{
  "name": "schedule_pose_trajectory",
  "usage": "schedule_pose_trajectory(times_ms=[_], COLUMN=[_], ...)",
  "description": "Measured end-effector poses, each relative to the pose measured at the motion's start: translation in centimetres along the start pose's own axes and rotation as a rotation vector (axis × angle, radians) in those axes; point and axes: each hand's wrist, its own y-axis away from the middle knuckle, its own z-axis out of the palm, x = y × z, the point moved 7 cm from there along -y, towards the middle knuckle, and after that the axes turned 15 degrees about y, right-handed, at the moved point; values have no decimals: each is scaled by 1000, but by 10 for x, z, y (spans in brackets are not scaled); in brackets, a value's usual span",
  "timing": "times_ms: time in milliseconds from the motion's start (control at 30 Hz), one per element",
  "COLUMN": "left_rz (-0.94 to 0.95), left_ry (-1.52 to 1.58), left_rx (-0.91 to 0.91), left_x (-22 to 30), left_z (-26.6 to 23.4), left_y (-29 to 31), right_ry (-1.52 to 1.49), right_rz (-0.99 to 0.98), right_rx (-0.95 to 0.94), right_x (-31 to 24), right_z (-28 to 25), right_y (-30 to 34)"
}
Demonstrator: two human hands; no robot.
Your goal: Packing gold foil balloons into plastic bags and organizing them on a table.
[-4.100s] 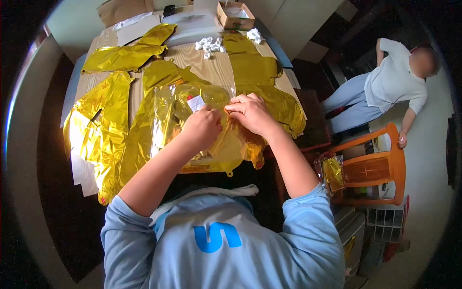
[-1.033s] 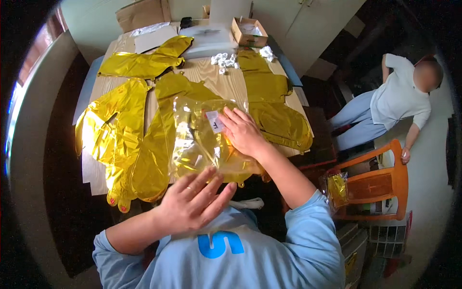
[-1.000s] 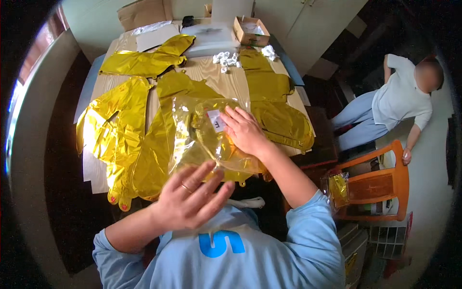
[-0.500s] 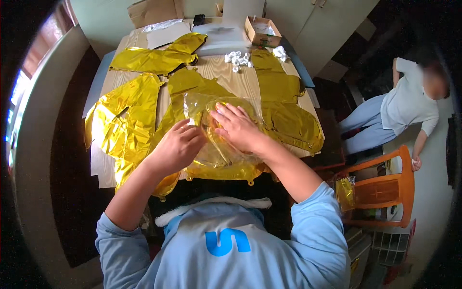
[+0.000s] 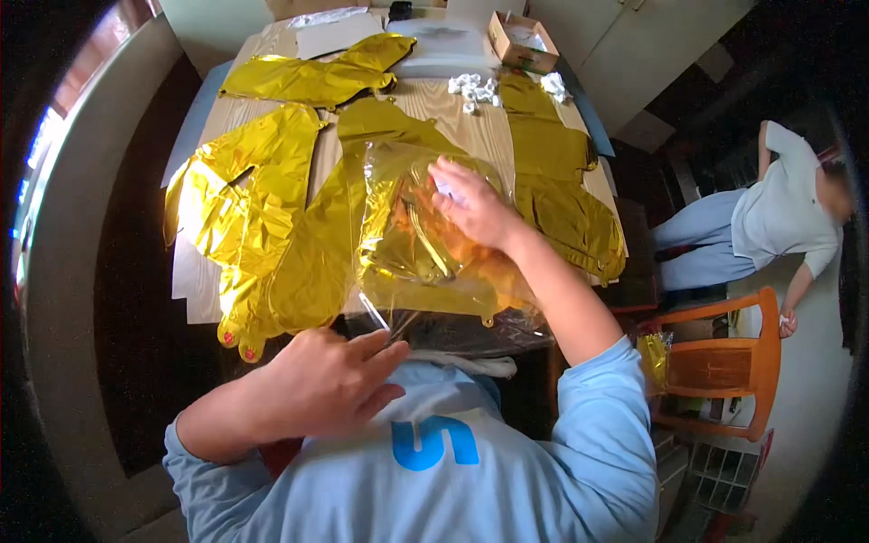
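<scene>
wooden chair (image 5: pixel 711 367), probably a window (image 5: pixel 38 149) left

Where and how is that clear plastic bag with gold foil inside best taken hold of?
Probably by its loose near edge, from the person's side: the clear, flat plastic bag lies on the pale wooden table, and its thin film seems to overhang the front, so it could be pinched from above and below. The bare right hand covers its far right part.

Right hand (image 5: pixel 478 210) resting on clear bag (image 5: pixel 398 258).
</scene>
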Motion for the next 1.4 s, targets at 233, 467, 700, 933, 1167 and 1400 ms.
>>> schedule_pose_trajectory(times_ms=[233,467,700,933,1167,1400], left_rz=[-222,-149,155,176,29,77], left_ry=[-152,42,-259,-49,118,232], left_rx=[152,230,139,126,370,607], left_x=[2,-69,-108,-80,-86,-65], left_z=[-19,-35,35,33,21,5], left_y=[7,-29,-42,-43,-49,-71], right_ry=[96,254,438,479,659,-36], right_rz=[-176,-473,-204,-43,4,7], right_rx=[328,24,108,228,509,269], right_x=[-22,-126,-115,-111,-112,-148], right_z=[-66,-39,-22,-26,-79,-76], right_y=[39,136,169,147,120,136])
